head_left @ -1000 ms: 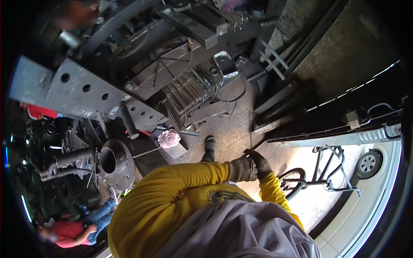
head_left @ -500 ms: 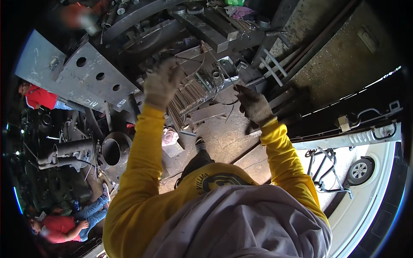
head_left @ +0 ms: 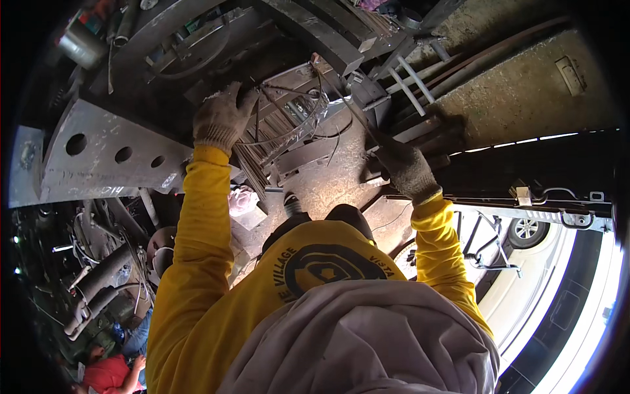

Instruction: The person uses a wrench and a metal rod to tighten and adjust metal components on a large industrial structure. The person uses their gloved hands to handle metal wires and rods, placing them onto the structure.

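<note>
My left hand (head_left: 223, 119), in a worn brown work glove, is raised at the left of the bench with its fingers curled. A loop of thin bent wire (head_left: 279, 139) runs out from beside its fingers; exactly where they grip it is hidden. My right hand (head_left: 408, 169), also gloved, is closed round the lower end of a thin metal rod (head_left: 346, 102). The rod slants up and left toward the bench. Between and below the hands lies a bundle of thin steel rods (head_left: 252, 164), partly seen through the wire loop.
A thick steel plate with round holes (head_left: 105, 152) juts in from the left. Heavy steel bars (head_left: 315, 33) lie ahead. A pale pink cloth bundle (head_left: 243, 201) sits low by my left arm. Another person in red (head_left: 108, 375) is at lower left; a parked vehicle (head_left: 525, 289) stands at right.
My left hand has moved left and is no longer blurred. My right hand has shifted right and lower with the rod. The whole view has tilted, and the wire loop shows more plainly.
</note>
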A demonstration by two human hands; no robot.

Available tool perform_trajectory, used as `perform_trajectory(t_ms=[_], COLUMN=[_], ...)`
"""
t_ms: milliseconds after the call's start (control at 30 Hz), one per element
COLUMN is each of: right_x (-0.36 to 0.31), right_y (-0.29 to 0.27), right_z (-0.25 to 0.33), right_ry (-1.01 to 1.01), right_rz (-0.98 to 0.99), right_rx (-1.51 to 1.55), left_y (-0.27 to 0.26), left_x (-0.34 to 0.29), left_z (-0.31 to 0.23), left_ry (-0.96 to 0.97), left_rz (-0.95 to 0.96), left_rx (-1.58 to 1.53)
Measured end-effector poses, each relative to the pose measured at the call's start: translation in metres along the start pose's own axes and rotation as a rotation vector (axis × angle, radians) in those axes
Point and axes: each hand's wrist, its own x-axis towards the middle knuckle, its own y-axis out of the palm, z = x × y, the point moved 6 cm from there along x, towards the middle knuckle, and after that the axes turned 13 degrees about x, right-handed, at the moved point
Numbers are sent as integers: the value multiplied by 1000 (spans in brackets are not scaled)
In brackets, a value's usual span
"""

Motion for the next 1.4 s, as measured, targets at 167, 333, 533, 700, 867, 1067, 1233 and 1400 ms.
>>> perform_trajectory(t_ms=[167,333,533,700,867,1067,1233,1400], right_x=[0,0,4,7,6,8,15,13], right_y=[-2,-1,-4,-7,-5,-13,-8,-3], right_z=[-4,4,-5,1,-4,-5,-18,-19], right_ry=[21,-264,-23,195,15,120,-4,-210], right_rz=[14,124,175,179,314,301,304,282], right_rx=[-75,-226,-124,80,-12,206,186,129], left_y=[4,-2,19,2,7,-9,-2,-2], left_x=[2,0,7,3,3,3,7,8], left_z=[1,-4,5,-6,-4,-8,1,1], left_ry=[-5,-46,74,-61,89,71,1,5], left_rz=[-59,-45,-109,-90,-157,-236,-169,-196], left_rx=[30,76,143,109,196,40,4,-36])
